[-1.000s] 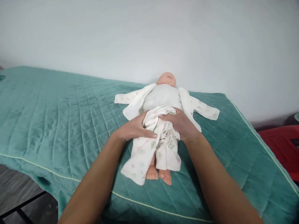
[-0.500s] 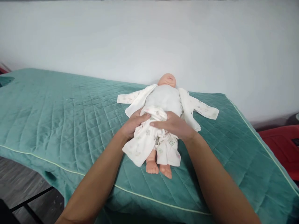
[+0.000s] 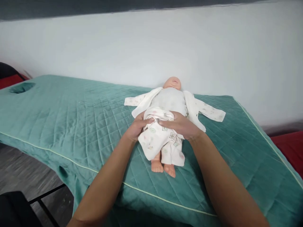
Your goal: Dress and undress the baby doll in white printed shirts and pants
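A baby doll (image 3: 168,98) lies on its back, its head towards the wall and its bare feet pointing at me. Its white printed jacket (image 3: 209,109) is spread open on both sides, showing the pale torso. Printed white baby pants (image 3: 163,135) cover the doll's hips and most of its legs. At the left side of the waist, my left hand (image 3: 138,126) grips the pants, thumb on top. My right hand (image 3: 182,125) grips the opposite side, its thumb across the front. The fingers of both hands are partly hidden behind cloth and doll.
Beneath the doll is a green quilted bed cover (image 3: 90,110) with a pale piped edge and a hole at far left. A white wall (image 3: 151,47) rises behind. Red items (image 3: 290,148) are at the right, and a black chair-like object (image 3: 19,208) stands lower left.
My thumbs have come closer together at the waist, and the pants now lie smoother over the left leg. The camera view has shifted slightly left and up.
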Available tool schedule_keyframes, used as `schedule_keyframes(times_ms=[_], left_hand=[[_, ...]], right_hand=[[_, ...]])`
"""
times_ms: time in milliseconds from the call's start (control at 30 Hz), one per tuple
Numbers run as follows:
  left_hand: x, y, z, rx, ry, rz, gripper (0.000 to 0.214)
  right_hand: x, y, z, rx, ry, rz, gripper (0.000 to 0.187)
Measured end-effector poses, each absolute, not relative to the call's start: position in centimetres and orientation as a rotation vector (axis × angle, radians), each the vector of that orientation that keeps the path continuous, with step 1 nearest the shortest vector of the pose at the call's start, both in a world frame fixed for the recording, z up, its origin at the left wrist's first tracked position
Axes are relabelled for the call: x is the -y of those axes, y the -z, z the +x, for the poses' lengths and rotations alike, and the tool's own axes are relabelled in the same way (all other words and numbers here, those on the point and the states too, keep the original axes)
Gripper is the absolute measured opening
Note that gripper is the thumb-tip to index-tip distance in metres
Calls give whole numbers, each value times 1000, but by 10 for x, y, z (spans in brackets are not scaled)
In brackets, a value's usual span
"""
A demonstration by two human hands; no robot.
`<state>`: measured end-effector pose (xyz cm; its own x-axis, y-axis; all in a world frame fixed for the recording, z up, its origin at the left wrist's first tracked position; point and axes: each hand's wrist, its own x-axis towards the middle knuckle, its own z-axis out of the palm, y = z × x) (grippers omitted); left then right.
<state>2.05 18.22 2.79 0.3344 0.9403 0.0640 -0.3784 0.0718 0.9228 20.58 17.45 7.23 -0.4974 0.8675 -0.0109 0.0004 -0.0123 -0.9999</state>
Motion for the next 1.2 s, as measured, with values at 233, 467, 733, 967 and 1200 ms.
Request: schedule_keyframes(times_ms=[233, 467, 733, 967, 1200], left_hand=[[-130, -44, 26, -748, -1171, 872, 51], [-48, -64, 57, -945, -1297, 620, 35], [9, -66, 78, -994, -1321, 411, 41], [18, -16, 60, -1110, -1435, 292, 40], [17, -2, 55, -1256, -1455, 479, 33]], right_hand=[[-173, -73, 210, 1927, -1420, -952, 38], [-178, -64, 210, 2241, -1131, -930, 19], [-181, -58, 214, 2385, -1076, -895, 3], [-180, -57, 209, 2504, -1064, -987, 15], [-173, -59, 205, 2546, -947, -1101, 16]])
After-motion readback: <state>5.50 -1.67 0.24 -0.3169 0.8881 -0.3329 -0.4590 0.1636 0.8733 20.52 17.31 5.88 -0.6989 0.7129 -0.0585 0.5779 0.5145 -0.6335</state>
